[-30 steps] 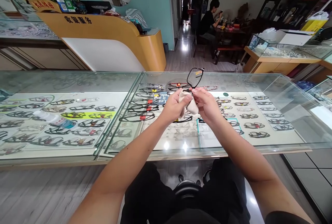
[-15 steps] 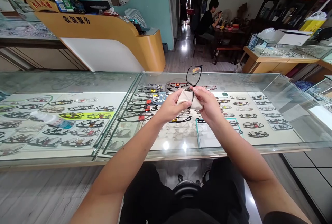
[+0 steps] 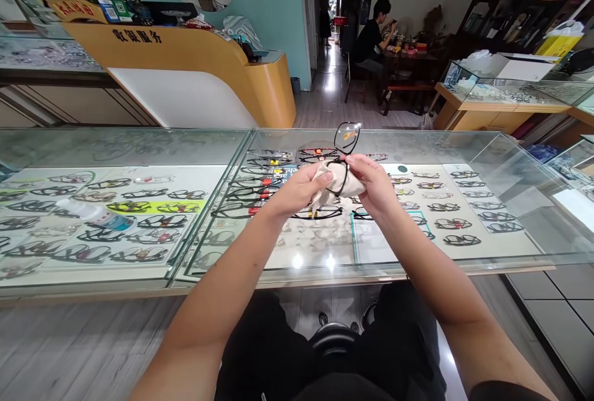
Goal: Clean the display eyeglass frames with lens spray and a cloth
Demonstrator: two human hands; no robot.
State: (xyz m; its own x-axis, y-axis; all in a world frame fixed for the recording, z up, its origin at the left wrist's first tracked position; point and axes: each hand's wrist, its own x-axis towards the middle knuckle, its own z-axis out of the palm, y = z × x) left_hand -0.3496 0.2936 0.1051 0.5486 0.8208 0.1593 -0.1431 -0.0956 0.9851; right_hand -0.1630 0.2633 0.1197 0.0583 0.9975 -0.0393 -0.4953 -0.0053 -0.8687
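Observation:
A pair of black-framed glasses (image 3: 347, 138) is held up over the glass counter, one lens standing upright above my fingers. My right hand (image 3: 375, 182) grips the frame near its middle. Around the lower lens is a pale cleaning cloth (image 3: 350, 185), which partly hides it. My left hand (image 3: 301, 189) pinches the cloth against that lens, with the thumb on the near side. A loose corner of the cloth hangs below my left fingers.
Below my hands is a glass display counter (image 3: 288, 274) with several rows of glasses (image 3: 254, 194) in it. To the left lies a white spray bottle (image 3: 99, 215). Beyond stand a wooden cash desk (image 3: 185, 48) and a seated person (image 3: 371, 39) at a table.
The cloth has shifted and bunched up over the lower lens, and a corner now hangs down. My left hand has moved slightly left; the glasses have tilted a little.

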